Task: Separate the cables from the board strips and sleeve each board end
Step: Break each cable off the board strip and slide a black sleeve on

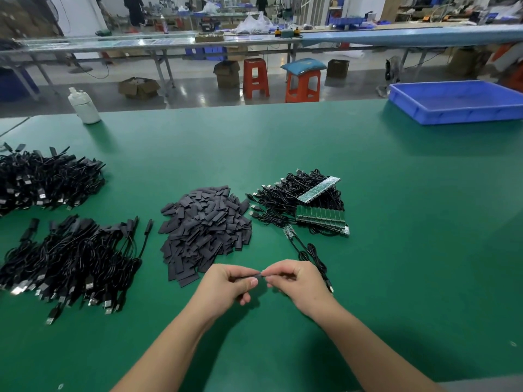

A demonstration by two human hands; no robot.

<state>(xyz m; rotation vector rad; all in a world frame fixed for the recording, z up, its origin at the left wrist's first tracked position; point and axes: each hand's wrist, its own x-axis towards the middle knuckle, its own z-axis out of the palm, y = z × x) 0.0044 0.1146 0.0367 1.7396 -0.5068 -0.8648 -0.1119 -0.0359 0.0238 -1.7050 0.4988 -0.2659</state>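
Observation:
My left hand [229,284] pinches a flat black sleeve [252,275] at the table's near middle. My right hand [294,278] meets it fingertip to fingertip, gripping a black cable [318,260] whose board end is hidden between my fingers. A separated small green board [289,232] with its cable lies just beyond. Behind it, green board strips [321,217] rest on a tangle of attached cables [288,193]. A heap of loose black sleeves [206,227] sits ahead of my left hand.
Two piles of black cables [70,258] [45,179] lie at the left. A white bottle [83,106] stands at the far left edge, a blue tray [458,101] at the far right. Beyond the green table [410,250] are orange stools and workbenches.

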